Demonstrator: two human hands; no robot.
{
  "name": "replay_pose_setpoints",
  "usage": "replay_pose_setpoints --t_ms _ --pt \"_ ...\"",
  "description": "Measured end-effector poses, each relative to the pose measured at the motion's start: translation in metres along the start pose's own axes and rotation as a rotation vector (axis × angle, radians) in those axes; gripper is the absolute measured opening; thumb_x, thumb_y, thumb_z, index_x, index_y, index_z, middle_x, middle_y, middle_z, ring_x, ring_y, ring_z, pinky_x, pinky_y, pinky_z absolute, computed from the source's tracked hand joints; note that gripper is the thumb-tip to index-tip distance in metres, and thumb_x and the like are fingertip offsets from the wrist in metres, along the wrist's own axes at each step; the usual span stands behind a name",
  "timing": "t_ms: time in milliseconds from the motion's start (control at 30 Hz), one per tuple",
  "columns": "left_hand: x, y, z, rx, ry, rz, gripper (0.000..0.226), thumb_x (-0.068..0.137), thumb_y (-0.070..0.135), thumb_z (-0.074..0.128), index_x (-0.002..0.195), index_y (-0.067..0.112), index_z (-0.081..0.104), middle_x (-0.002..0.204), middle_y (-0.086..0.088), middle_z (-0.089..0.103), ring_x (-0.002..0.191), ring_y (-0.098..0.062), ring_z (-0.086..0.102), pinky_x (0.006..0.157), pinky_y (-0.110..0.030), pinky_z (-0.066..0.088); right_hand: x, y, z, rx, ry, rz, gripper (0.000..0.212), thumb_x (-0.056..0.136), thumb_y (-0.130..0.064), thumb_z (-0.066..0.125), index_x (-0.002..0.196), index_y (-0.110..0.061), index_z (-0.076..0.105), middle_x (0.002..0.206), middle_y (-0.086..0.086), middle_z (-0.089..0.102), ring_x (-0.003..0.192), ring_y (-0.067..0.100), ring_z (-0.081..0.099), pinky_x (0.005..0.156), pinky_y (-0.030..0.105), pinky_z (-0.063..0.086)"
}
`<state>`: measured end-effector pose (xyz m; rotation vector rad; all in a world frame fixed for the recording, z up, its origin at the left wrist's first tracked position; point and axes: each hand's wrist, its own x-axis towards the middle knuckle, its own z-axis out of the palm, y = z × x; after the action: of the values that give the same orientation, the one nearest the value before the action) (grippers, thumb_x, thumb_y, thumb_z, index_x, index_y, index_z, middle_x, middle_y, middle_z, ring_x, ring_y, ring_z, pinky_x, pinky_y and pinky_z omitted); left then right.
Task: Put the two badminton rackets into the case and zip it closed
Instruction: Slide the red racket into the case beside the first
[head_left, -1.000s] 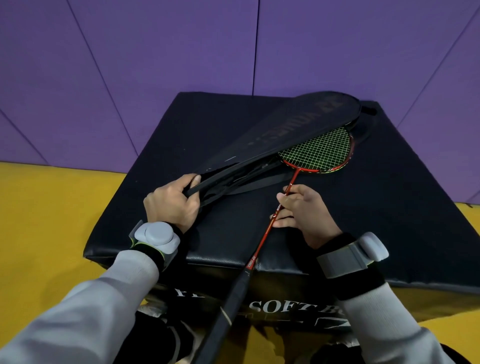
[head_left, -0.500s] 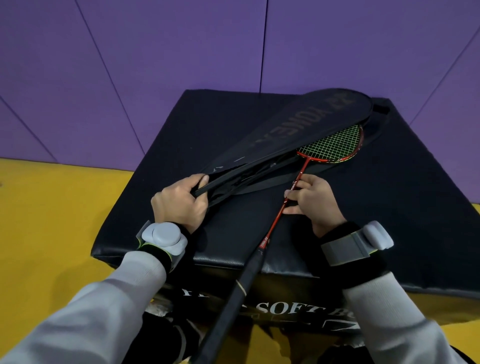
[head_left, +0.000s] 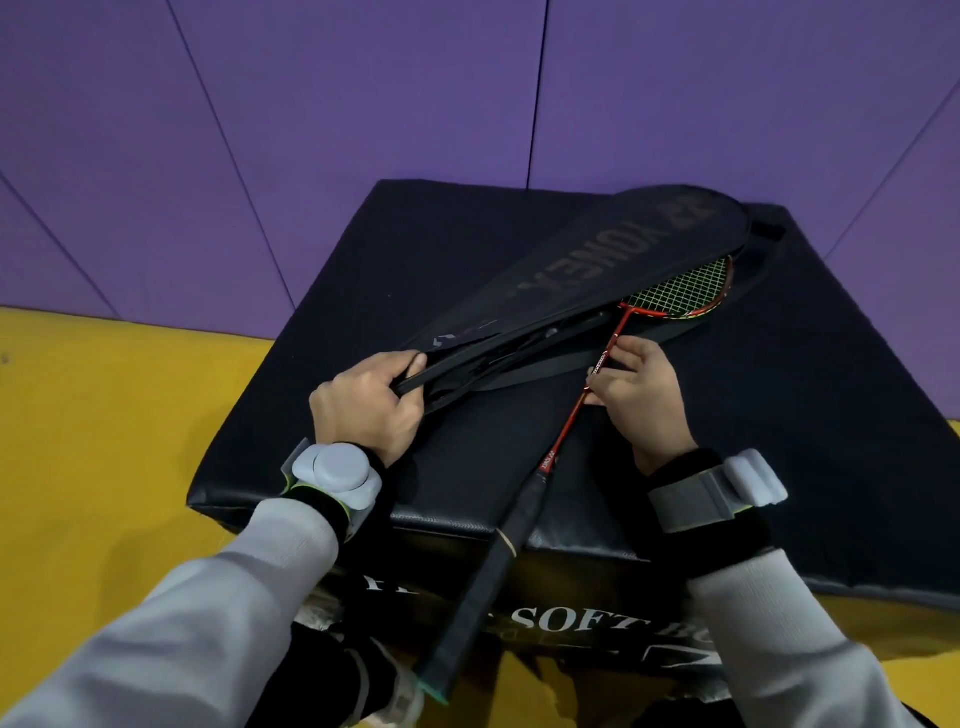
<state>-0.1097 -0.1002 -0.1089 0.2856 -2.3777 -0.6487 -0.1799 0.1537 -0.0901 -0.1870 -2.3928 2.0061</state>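
Presently: long black fabric racket case (head_left: 587, 270), flap lifted, lying diagonally on a black padded vinyl block (head_left: 779, 415). Left hand (head_left: 363, 410), fingers pinching the case's open edge. Right hand (head_left: 641, 395), fingers pinching the thin red shaft of a red-framed, yellow-strung badminton racket (head_left: 675, 293); head beyond the fingers, half under the flap; black-wrapped handle overhanging the block's near edge.

Purple padded wall panels (head_left: 363, 104) with dark seams rise behind a yellow floor (head_left: 93, 441), where a black, seemingly vinyl-covered soft box (head_left: 322, 322) bears partly hidden white lettering.
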Motion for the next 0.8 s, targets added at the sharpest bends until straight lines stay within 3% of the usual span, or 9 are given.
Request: replay_pose_setpoints --t_ms 133,233,333,433,533,633,800 --pt "0.001 -0.001 0.002 0.000 0.000 0.022 0.019 0.092 0.040 0.056 0.094 0.035 0.074 0.098 0.018 0.075 0.084 -0.012 0.069 0.068 -0.025 0.044 -0.019 -0.007 0.000 -0.062 -0.009 0.015 0.050 0.080 -0.004 0.072 0.125 -0.012 0.051 0.118 0.007 0.063 0.100 0.020 0.068 0.095 0.046 0.056" --pt "0.001 -0.001 0.002 0.012 0.004 0.033 0.024 0.094 0.044 0.052 0.092 0.034 0.074 0.098 0.017 0.074 0.086 -0.015 0.070 0.069 -0.026 0.047 -0.044 -0.017 0.002 -0.263 -0.052 -0.071 0.052 0.079 -0.014 0.076 0.126 -0.017 0.052 0.126 0.006 0.054 0.104 0.008 0.060 0.100 0.040 0.051" --pt "0.000 -0.001 0.002 0.008 0.017 0.039 0.024 0.095 0.044 0.053 0.092 0.033 0.074 0.097 0.018 0.074 0.086 -0.014 0.070 0.069 -0.029 0.051 -0.074 -0.024 0.006 -0.458 -0.190 -0.156 0.062 0.079 -0.025 0.078 0.132 -0.017 0.047 0.131 0.003 0.043 0.116 0.020 0.056 0.105 0.043 0.046" --pt "-0.001 -0.001 0.002 0.003 0.025 0.035 0.022 0.094 0.042 0.055 0.091 0.033 0.075 0.097 0.018 0.075 0.085 -0.012 0.070 0.068 -0.025 0.049 -0.098 -0.024 0.011 -0.624 -0.287 -0.176 0.077 0.079 -0.037 0.079 0.140 -0.014 0.038 0.143 0.004 0.032 0.134 0.027 0.039 0.114 0.041 0.037" --pt "0.000 -0.001 0.003 0.013 0.025 0.032 0.022 0.095 0.042 0.055 0.090 0.033 0.075 0.097 0.018 0.074 0.085 -0.012 0.071 0.068 -0.027 0.051 -0.112 -0.019 0.018 -0.738 -0.305 -0.208 0.090 0.078 -0.047 0.077 0.147 -0.012 0.030 0.156 0.006 0.018 0.146 0.024 0.021 0.119 0.031 0.023" --pt "0.000 -0.001 0.003 0.017 0.016 0.027 0.023 0.095 0.043 0.055 0.091 0.033 0.075 0.097 0.018 0.074 0.086 -0.012 0.071 0.069 -0.028 0.052 -0.116 -0.014 0.023 -0.762 -0.312 -0.262 0.089 0.080 -0.044 0.073 0.149 -0.012 0.027 0.160 0.006 0.012 0.148 0.022 0.014 0.117 0.027 0.020" --pt "0.000 -0.001 0.003 0.016 0.007 0.030 0.024 0.096 0.043 0.054 0.090 0.032 0.075 0.098 0.018 0.074 0.086 -0.012 0.070 0.069 -0.031 0.054 -0.113 -0.009 0.030 -0.712 -0.260 -0.312 0.079 0.082 -0.030 0.069 0.147 -0.009 0.032 0.158 0.006 0.017 0.148 0.023 0.017 0.107 0.019 0.018"
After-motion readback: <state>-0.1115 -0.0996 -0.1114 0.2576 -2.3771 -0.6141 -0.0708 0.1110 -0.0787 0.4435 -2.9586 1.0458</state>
